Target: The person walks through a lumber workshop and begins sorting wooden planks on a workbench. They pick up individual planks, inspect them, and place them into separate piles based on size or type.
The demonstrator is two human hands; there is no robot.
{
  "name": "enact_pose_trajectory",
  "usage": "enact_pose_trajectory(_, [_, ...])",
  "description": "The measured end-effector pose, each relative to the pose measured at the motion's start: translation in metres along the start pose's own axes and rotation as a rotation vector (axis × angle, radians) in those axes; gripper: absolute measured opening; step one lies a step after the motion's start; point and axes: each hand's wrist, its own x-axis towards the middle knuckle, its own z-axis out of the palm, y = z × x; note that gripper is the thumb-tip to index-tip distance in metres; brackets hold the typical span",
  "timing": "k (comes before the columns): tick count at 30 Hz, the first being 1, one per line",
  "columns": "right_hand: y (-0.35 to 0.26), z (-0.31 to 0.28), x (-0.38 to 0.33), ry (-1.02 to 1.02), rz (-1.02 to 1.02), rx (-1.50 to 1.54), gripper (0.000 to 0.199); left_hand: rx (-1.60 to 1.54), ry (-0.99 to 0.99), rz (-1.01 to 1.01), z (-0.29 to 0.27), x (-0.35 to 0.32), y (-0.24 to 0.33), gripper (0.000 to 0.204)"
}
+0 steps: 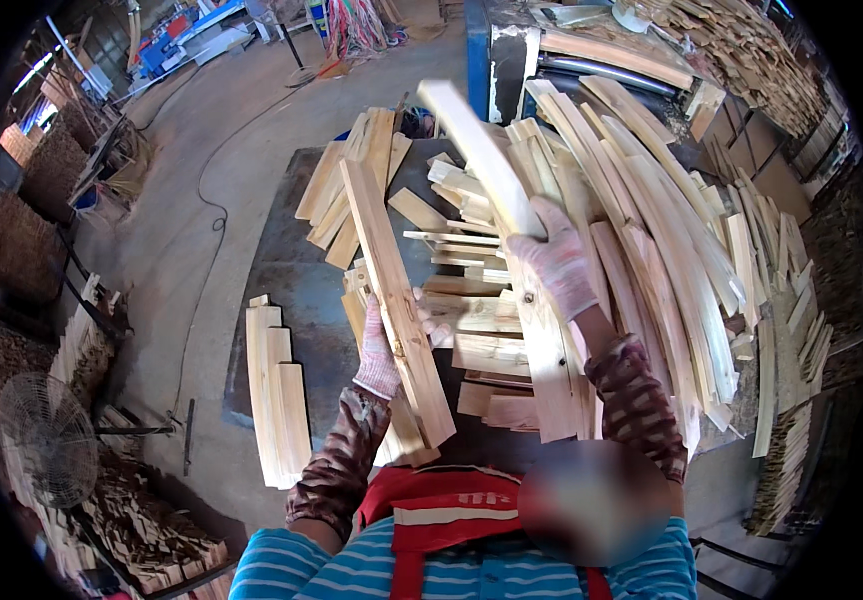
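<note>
Over the middle of the dark tabletop (pixel 296 265), the left hand (pixel 379 350), in a pale glove, is closed around a board (pixel 388 280), its fingertips showing along the right side. The board slants, its near end close to the near edge and the red apron (pixel 441 503). Farther right, the right hand (pixel 556 262), also gloved, grips a long board (pixel 481 150) that points toward the far edge; whether the wood below the hand is the same piece, I cannot tell. Between the hands lie short pieces (pixel 486 313). Long strips (pixel 651 250) cover the right side, and more pieces (pixel 336 205) spread toward the far left corner. At the near left corner sits a stepped row of planks (pixel 279 400). Beyond the left edge stands a fan (pixel 46 440)
</note>
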Motion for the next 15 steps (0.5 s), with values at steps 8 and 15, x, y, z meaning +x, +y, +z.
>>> enact_pose_trajectory(8, [-0.031,0.052,-0.046,-0.214,0.381,0.748,0.032,0.273,0.275,0.032,-0.068,-0.011,0.029,0.050])
enact_pose_trajectory(15, [0.056,0.189,-0.140,-0.219,0.146,0.036,0.060,0.729,0.693,0.409,-0.115,-0.066,0.070,0.033])
